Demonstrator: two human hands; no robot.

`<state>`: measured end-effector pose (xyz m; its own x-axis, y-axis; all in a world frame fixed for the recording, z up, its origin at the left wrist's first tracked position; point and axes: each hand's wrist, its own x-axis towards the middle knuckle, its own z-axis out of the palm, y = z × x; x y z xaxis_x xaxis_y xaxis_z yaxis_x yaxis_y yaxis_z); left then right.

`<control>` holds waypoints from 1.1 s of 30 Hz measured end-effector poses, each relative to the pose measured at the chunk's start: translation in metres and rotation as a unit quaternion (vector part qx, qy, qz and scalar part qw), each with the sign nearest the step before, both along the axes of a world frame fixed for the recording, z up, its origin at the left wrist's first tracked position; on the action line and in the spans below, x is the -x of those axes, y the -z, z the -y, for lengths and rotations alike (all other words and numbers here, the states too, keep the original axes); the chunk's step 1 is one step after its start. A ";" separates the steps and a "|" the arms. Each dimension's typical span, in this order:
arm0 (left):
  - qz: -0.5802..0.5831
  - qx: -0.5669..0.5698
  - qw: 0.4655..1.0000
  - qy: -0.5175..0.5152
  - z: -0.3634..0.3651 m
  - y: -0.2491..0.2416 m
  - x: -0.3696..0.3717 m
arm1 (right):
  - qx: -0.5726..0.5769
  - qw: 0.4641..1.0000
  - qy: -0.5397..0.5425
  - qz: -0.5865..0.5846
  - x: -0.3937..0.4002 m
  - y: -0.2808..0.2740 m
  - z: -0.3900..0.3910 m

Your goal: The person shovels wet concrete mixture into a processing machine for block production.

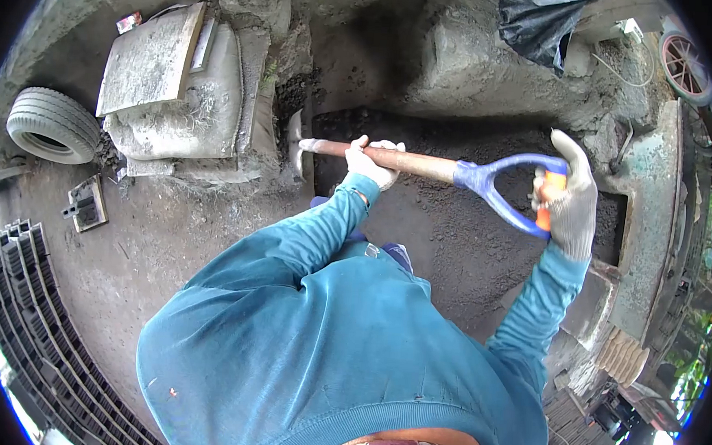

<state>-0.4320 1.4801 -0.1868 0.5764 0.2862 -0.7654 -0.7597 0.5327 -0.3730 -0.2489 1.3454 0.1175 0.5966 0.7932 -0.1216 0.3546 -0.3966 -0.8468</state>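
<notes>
A shovel [425,165] with a wooden shaft and a blue D-shaped handle lies level across the view in front of me. My left hand [369,165], in a pale glove, is closed around the shaft near the blade end. At the other end my right hand [571,205], in a grey-white glove, has its fingers around the orange grip [551,194], one finger pointing up past it. The metal blade [297,144] appears nearly edge-on at the left, beside a stone block. Dark, loose soil-like material [462,221] lies beneath the shaft.
A tire [54,125] leans at the left, near a padded stack topped with a board [150,59]. Dark stacked ridged pieces [21,300] stand at lower left. Rough concrete blocks [496,72] edge the far side, with black plastic [539,22] above. A ledge [649,232] borders the right.
</notes>
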 end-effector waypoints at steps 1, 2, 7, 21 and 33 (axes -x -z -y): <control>-0.011 0.005 1.000 -0.010 -0.009 -0.001 0.004 | 0.009 1.000 -0.009 0.007 0.000 0.003 -0.016; -0.021 0.010 0.999 -0.022 -0.018 -0.001 0.008 | 0.018 1.000 -0.020 0.016 0.001 0.007 -0.034; -0.083 0.013 0.996 -0.008 -0.081 0.051 0.012 | 0.007 0.998 -0.043 0.049 -0.001 0.058 -0.104; -0.035 0.075 0.990 0.115 -0.023 0.010 -0.045 | 0.016 0.949 -0.088 0.301 -0.016 -0.017 -0.011; -0.018 -0.077 0.912 0.402 0.022 0.055 -0.091 | 0.211 0.839 -0.225 0.449 0.111 0.061 0.014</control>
<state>-0.3412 1.4578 -0.2422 0.6229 -0.1129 -0.7741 -0.1108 0.9668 -0.2301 -0.3601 1.3316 0.0564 0.2493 0.9622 -0.1098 0.9684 -0.2482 0.0234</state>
